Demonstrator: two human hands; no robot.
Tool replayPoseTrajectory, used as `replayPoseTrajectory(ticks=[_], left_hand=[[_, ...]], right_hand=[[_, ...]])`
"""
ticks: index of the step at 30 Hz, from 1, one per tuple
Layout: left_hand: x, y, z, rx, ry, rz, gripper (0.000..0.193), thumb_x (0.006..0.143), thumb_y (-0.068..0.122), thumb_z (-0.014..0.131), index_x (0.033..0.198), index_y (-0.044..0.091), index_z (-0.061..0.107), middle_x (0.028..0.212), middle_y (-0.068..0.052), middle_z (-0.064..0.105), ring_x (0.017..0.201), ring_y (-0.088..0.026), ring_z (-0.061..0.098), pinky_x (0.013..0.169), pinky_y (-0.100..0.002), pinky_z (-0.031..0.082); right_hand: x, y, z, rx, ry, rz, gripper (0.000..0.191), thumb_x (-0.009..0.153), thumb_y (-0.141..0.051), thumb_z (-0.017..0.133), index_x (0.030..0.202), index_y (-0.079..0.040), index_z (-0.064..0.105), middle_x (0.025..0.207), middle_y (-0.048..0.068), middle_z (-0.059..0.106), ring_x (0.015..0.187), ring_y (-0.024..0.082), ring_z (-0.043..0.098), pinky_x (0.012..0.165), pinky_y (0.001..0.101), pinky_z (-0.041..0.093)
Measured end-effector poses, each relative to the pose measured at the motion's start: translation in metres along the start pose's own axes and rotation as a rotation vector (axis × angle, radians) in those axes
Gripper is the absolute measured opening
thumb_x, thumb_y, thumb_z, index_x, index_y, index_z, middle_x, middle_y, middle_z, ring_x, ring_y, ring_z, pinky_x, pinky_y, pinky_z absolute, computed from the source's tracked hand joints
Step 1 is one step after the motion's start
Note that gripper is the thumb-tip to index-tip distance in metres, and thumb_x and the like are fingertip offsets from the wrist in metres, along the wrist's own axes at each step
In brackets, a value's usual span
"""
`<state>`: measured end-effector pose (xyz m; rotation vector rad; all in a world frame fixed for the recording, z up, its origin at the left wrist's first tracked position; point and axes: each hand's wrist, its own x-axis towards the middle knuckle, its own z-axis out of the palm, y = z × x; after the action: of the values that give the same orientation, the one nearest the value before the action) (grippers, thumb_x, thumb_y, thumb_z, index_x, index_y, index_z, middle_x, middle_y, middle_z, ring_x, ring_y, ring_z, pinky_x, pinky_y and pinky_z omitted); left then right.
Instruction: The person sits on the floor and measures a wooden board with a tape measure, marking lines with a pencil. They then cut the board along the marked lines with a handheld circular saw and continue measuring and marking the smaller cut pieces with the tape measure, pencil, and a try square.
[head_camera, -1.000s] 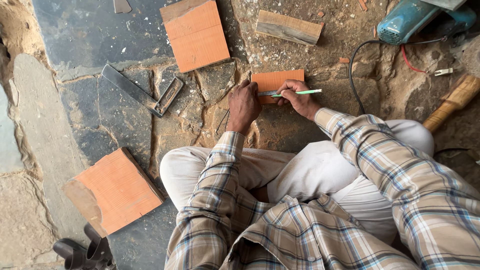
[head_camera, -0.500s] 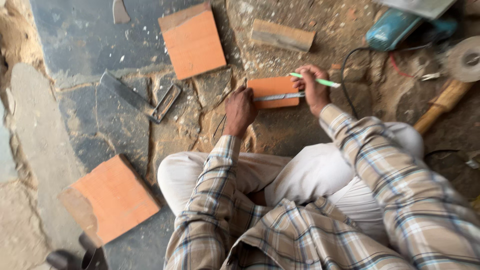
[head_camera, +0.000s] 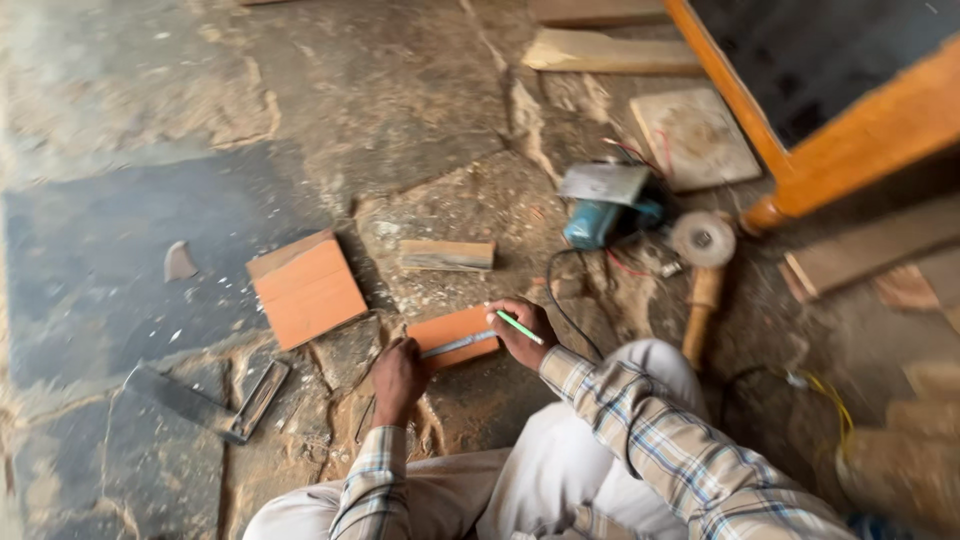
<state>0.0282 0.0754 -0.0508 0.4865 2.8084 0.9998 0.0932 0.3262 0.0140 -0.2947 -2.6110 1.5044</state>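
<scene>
Head view: right hand (head_camera: 522, 333) pinches a green pencil (head_camera: 519, 327) between its fingers, closed round it, tip end pointing right and down. Hand sits on the right end of a small orange tile (head_camera: 450, 332) lying flat on the stone floor (head_camera: 130, 250). Left hand (head_camera: 398, 378) is curled shut on the near end of a metal ruler (head_camera: 458, 345), pressing it down across the tile; ruler runs left to right along the tile's near edge. Tile lies between the two hands, touching both. Larger orange tile (head_camera: 305, 290) left of it, apart. Wooden block (head_camera: 446, 255) just beyond. Try square (head_camera: 205, 402) far left. Blue angle grinder (head_camera: 610, 210) and wooden-handled tool (head_camera: 702, 290) to the right, near the knee.
</scene>
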Motion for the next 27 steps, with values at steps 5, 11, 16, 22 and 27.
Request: replayPoseTrajectory(ticks=[5, 11, 16, 22, 27], left_hand=[[0.005, 0.004, -0.009, 0.130, -0.218, -0.136, 0.016, 0.099, 0.019, 0.054, 0.094, 0.013, 0.068, 0.089, -0.005, 0.072, 0.072, -0.019, 0.067, 0.067, -0.036, 0.058], [0.004, 0.006, -0.023, -0.104, -0.072, -0.132, 0.011, 0.098, 0.017, 0.059, 0.101, 0.009, 0.064, 0.085, -0.014, 0.069, 0.073, -0.034, 0.065, 0.066, -0.044, 0.050], [-0.002, 0.013, -0.039, -0.515, -0.056, -0.186, 0.011, 0.086, 0.007, 0.065, 0.095, 0.003, 0.059, 0.078, -0.014, 0.062, 0.070, -0.025, 0.057, 0.062, -0.040, 0.048], [-0.014, 0.031, -0.045, -0.414, -0.103, -0.228, 0.024, 0.095, 0.013, 0.061, 0.111, 0.001, 0.074, 0.080, -0.013, 0.076, 0.065, -0.019, 0.068, 0.061, -0.034, 0.052], [-0.030, 0.041, -0.039, -0.399, -0.208, -0.234, 0.029, 0.095, 0.012, 0.056, 0.105, 0.002, 0.081, 0.079, -0.015, 0.076, 0.059, -0.020, 0.061, 0.054, -0.037, 0.047]], right_hand=[[-0.041, 0.000, 0.004, -0.036, 0.134, -0.258, 0.043, 0.102, -0.043, 0.063, 0.100, -0.001, 0.072, 0.094, 0.015, 0.071, 0.091, 0.029, 0.071, 0.081, 0.0426, 0.055], [-0.029, -0.008, 0.019, -0.108, 0.279, -0.065, 0.031, 0.101, -0.035, 0.060, 0.105, -0.006, 0.071, 0.090, 0.015, 0.070, 0.084, 0.036, 0.071, 0.073, 0.0437, 0.056], [-0.028, -0.016, 0.021, -0.176, 0.259, -0.391, 0.016, 0.100, -0.020, 0.057, 0.109, -0.009, 0.065, 0.095, 0.013, 0.066, 0.089, 0.037, 0.068, 0.077, 0.0442, 0.055], [-0.036, -0.031, 0.008, -0.378, 0.119, -0.281, 0.018, 0.093, -0.023, 0.068, 0.098, -0.010, 0.056, 0.083, 0.013, 0.059, 0.083, 0.037, 0.062, 0.076, 0.0481, 0.050], [-0.041, -0.050, 0.001, -0.346, 0.025, -0.100, 0.024, 0.090, -0.026, 0.066, 0.095, -0.008, 0.049, 0.077, 0.013, 0.052, 0.079, 0.034, 0.057, 0.075, 0.0462, 0.049]])
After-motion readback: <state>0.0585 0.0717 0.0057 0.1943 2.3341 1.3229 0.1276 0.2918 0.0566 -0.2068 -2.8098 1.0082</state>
